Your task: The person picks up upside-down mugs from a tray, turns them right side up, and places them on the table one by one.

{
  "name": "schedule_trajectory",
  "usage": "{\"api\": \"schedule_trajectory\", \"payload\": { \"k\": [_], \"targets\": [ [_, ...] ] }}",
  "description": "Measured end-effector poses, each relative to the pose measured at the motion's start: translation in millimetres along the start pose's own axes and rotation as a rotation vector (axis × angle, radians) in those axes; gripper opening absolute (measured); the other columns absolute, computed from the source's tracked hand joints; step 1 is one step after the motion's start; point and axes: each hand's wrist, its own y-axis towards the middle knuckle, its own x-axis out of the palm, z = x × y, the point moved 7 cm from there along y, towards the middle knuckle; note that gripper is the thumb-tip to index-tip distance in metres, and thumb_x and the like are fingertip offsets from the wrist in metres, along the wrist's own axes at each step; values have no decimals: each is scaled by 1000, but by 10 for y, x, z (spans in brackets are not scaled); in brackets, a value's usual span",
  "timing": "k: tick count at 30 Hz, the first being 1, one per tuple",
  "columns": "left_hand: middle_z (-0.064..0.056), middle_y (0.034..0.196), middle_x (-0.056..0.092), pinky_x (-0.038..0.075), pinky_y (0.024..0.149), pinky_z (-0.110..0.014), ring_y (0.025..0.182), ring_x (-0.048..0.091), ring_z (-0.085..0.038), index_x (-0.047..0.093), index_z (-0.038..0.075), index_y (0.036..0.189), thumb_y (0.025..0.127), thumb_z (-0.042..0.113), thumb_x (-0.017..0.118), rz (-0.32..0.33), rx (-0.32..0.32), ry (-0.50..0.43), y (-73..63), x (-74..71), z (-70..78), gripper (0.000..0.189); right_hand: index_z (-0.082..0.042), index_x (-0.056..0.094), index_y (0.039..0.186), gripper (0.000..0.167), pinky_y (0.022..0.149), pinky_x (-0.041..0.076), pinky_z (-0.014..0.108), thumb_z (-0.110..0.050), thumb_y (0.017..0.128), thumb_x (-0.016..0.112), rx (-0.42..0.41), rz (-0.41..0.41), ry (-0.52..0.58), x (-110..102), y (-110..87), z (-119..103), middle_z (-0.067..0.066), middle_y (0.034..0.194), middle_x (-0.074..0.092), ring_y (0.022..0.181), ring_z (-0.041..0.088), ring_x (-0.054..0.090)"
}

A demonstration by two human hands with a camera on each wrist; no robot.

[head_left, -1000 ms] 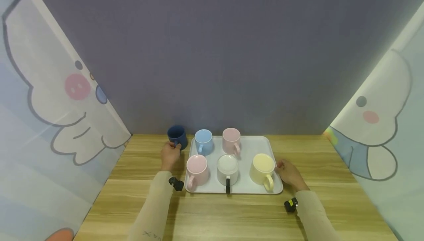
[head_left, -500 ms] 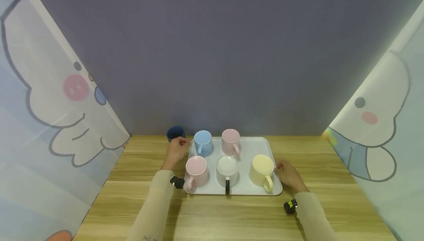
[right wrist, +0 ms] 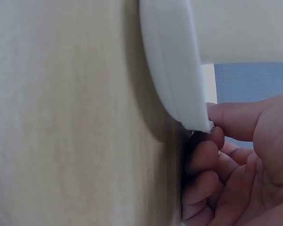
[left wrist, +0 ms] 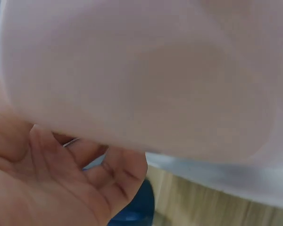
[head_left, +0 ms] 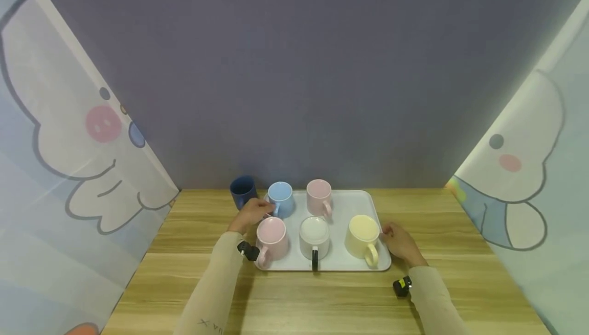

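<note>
My left hand (head_left: pixel 252 213) reaches over the left edge of the white tray (head_left: pixel 342 203), its fingertips right beside the handle of a light blue mug (head_left: pixel 281 199). In the left wrist view a pink mug (left wrist: pixel 132 80) covers much of the frame, and the curled fingers (left wrist: pixel 125 172) are partly hidden behind it; I cannot tell whether they grip anything. A navy mug (head_left: pixel 243 190) stands on the table just off the tray. My right hand (head_left: pixel 401 243) pinches the tray's right rim (right wrist: pixel 177 70), thumb above and fingers curled below.
Another pink mug (head_left: pixel 319 195), a white mug with a black handle (head_left: pixel 314 235) and a yellow mug (head_left: pixel 362 235) stand on the tray. The wooden table (head_left: pixel 322 302) meets a grey backdrop (head_left: pixel 313 79) behind, with printed cloth panels at both sides.
My left hand has moved right, from the navy mug's handle across the tray's edge to beside the light blue mug. The navy mug remains on the table; the right hand stays at the rim.
</note>
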Motion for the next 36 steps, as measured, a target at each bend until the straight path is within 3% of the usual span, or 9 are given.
{"api": "schedule_trajectory", "payload": {
  "k": [11, 17, 27, 31, 36],
  "targets": [
    [-12, 105, 75, 50, 92, -33, 102, 63, -19, 75, -5, 108, 105, 20, 56, -147, 29, -81, -12, 116, 17, 31, 7, 57, 118, 31, 84, 52, 51, -17, 100, 54, -16, 3, -11, 0, -6, -10, 22, 105, 65, 95, 32, 62],
    [-11, 109, 75, 50, 100, -43, 107, 64, -21, 74, -4, 112, 105, 19, 54, -124, -16, -93, 13, 112, -30, 31, 7, 58, 117, 30, 82, 52, 49, -17, 100, 54, -7, 7, 4, 5, -7, 0, 21, 104, 65, 94, 31, 62],
    [-8, 102, 66, 48, 83, -27, 94, 57, -17, 69, -4, 110, 106, 23, 52, -77, -96, -139, 3, 88, -124, 33, 7, 58, 113, 27, 78, 50, 42, -16, 99, 55, -12, 21, 16, -28, -24, -27, 18, 99, 64, 91, 30, 60],
    [-5, 97, 62, 46, 78, -26, 92, 55, -17, 69, -4, 102, 107, 24, 52, -41, -83, -137, -1, 72, -147, 33, 6, 58, 114, 27, 78, 50, 41, -17, 100, 55, -3, 18, 10, -19, -33, -21, 17, 99, 64, 91, 29, 60],
    [-7, 91, 66, 46, 77, -25, 88, 58, -17, 70, -7, 97, 106, 17, 54, 39, -15, -123, 9, 30, -145, 30, 5, 58, 114, 27, 76, 49, 40, -17, 100, 55, -11, 23, 4, -22, -45, -25, 17, 98, 65, 90, 29, 60]
  ]
}}
